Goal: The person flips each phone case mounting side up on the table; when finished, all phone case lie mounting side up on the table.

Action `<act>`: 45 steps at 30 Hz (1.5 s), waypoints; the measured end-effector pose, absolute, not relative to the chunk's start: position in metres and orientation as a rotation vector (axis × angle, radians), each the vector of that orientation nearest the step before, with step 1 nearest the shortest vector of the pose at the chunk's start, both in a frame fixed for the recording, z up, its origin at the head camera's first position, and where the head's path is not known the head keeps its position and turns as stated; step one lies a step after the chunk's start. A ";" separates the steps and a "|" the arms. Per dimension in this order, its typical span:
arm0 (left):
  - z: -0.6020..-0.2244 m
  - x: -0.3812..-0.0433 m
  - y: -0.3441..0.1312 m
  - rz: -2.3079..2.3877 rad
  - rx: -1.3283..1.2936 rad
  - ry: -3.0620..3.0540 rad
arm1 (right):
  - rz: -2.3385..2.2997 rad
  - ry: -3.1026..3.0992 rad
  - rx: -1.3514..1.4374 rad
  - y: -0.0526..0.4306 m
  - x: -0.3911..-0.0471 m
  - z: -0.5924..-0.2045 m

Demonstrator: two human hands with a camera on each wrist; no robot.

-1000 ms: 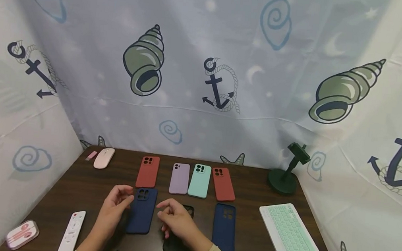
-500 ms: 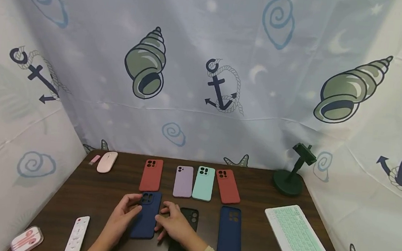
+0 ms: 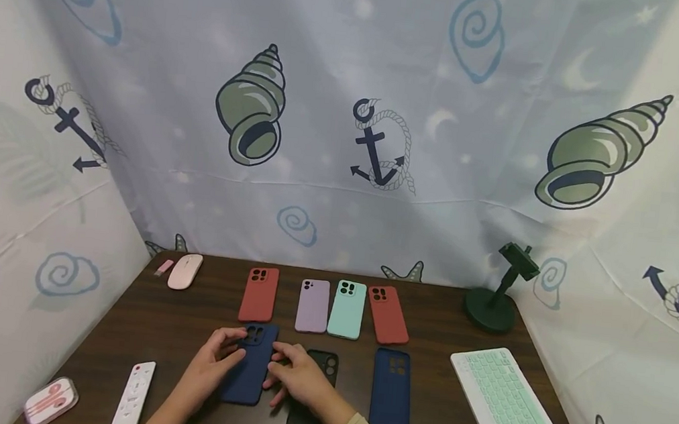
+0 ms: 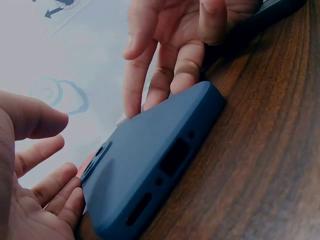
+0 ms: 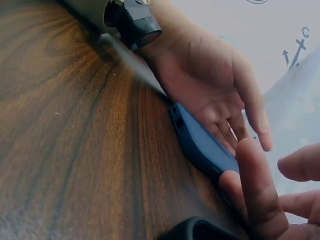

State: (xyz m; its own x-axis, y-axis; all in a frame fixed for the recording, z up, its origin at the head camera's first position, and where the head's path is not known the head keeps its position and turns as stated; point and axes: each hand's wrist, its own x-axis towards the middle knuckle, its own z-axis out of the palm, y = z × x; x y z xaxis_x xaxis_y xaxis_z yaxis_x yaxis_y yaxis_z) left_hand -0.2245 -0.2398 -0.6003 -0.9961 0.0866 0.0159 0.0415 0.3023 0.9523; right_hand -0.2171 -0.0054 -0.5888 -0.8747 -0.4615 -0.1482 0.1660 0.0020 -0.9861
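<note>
A dark blue phone case (image 3: 247,379) lies back-up on the table between both hands. My left hand (image 3: 211,366) is at its left edge; in the left wrist view the left fingers (image 4: 72,200) are against the side by the camera cutout, with the thumb raised clear. On the opposite long side is my right hand (image 3: 301,377), its fingers (image 4: 186,75) loosely bent at the edge and its thumb off the case. Neither hand grips it. A black phone case (image 3: 302,419) lies partly under the right hand and forearm.
Behind stand out a red case (image 3: 259,294), a lilac case (image 3: 313,306), a mint case (image 3: 346,309) and another red case (image 3: 388,315). A second blue case (image 3: 391,393) and a keyboard (image 3: 513,402) lie rightward, a remote (image 3: 133,396) and mouse (image 3: 185,271) leftward.
Both hands have come closer to the blue case's sides, the right one moving left from over the black case. The head view has shifted slightly.
</note>
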 end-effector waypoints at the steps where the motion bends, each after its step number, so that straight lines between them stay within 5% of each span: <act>1: -0.600 -0.224 -0.240 1.827 0.127 2.501 | -1.931 1.852 -0.308 -0.006 -0.217 -0.589; 20: -0.601 -0.222 -0.244 1.828 0.139 2.487 | -1.910 1.885 -0.315 -0.008 -0.218 -0.594; 45: -0.599 -0.216 -0.232 1.699 0.569 2.484 | -1.719 2.072 -0.537 -0.009 -0.210 -0.591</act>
State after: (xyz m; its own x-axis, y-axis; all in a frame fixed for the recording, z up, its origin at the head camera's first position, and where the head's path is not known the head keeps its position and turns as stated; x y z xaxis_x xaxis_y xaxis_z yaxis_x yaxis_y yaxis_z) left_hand -0.2158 -0.2318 -0.5994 -0.9280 0.3444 0.1422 0.2574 0.3166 0.9130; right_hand -0.2096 -0.0090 -0.5911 -0.8488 -0.5258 -0.0557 -0.0423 0.1726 -0.9841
